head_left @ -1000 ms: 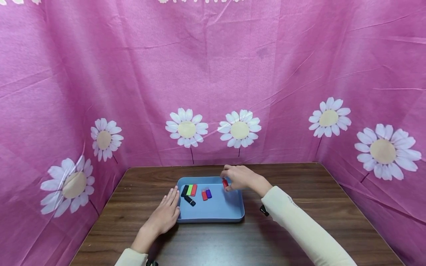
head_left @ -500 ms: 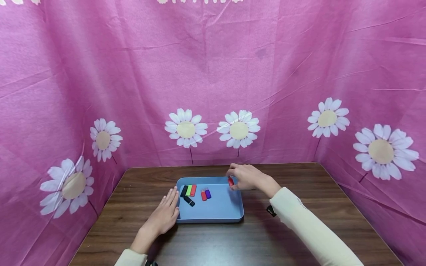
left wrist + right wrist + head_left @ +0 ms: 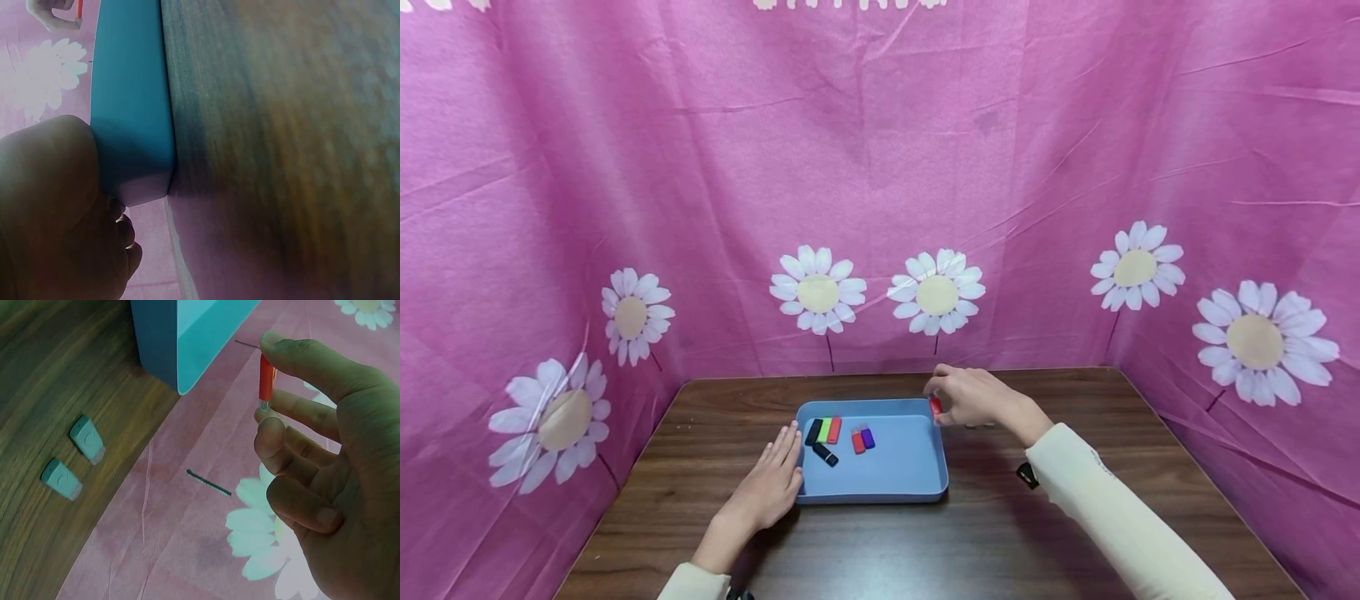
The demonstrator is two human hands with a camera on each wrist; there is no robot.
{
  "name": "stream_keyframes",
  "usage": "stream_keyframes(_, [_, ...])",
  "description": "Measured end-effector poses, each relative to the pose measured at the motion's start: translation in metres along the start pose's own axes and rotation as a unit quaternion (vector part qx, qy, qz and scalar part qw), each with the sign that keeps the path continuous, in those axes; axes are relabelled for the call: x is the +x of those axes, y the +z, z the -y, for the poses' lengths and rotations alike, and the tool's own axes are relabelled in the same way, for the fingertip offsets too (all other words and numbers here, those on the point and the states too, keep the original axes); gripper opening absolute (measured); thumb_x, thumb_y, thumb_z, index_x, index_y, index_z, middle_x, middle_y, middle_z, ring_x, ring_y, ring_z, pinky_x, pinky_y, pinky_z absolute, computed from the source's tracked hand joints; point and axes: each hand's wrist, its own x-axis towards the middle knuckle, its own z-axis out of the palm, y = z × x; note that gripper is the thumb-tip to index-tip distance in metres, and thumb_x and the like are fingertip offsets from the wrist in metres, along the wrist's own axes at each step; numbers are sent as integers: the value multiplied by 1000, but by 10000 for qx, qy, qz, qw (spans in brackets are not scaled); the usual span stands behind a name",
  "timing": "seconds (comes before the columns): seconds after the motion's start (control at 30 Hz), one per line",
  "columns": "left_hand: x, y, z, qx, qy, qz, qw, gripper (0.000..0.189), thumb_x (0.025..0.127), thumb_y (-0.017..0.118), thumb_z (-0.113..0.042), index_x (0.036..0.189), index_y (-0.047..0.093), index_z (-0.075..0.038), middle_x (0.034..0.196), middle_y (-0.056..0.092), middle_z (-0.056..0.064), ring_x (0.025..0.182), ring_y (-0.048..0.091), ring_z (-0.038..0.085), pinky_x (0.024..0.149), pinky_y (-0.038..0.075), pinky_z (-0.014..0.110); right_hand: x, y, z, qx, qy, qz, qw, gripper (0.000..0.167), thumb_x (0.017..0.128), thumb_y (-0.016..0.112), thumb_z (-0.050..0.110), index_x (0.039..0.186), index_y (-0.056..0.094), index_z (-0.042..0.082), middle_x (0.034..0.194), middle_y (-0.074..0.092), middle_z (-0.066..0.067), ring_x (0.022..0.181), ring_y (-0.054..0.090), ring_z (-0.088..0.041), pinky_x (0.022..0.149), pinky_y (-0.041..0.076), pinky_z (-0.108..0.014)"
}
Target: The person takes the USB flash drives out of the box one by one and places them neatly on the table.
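My right hand pinches a red USB flash drive with a clear end between thumb and fingertips, held above the blue tray's back right corner. The left hand lies with straight fingers along the left side of the tray. Inside the tray, a black drive, a green drive and a red drive form a row. Just below them, another black drive lies slanted. Near the middle, a second red drive sits beside a purple drive.
Two grey USB drives lie on the wooden table to the right of the tray, partly hidden under the right hand in the head view. A pink curtain with white flowers surrounds the table's back and sides.
The right hand has carried the red drive rightward, from over the tray's inside to its back right corner. Grey drives have come into view below that hand. The left hand stays put.
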Motion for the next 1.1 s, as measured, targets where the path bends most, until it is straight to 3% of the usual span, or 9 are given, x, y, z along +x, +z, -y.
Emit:
stream_keyframes(0.3, [-1, 0, -1, -26, -20, 23, 10000, 60, 113, 44, -21, 164, 29, 7, 178, 18, 21, 165, 19, 39, 134, 22, 57, -13, -4, -11, 128, 407, 55, 9991, 44, 87, 89, 35, 125, 76, 19, 114, 65, 1, 77, 56, -10, 70, 52, -33])
stream_keyframes(1.1, [0, 0, 0, 21, 7, 10, 10000, 61, 113, 44, -21, 165, 29, 6, 178, 18, 21, 165, 19, 40, 133, 23, 58, -37, -2, -43, 7, 462, -217, 9987, 41, 84, 90, 29, 121, 77, 16, 109, 65, -2, 70, 52, -8, 60, 47, -27])
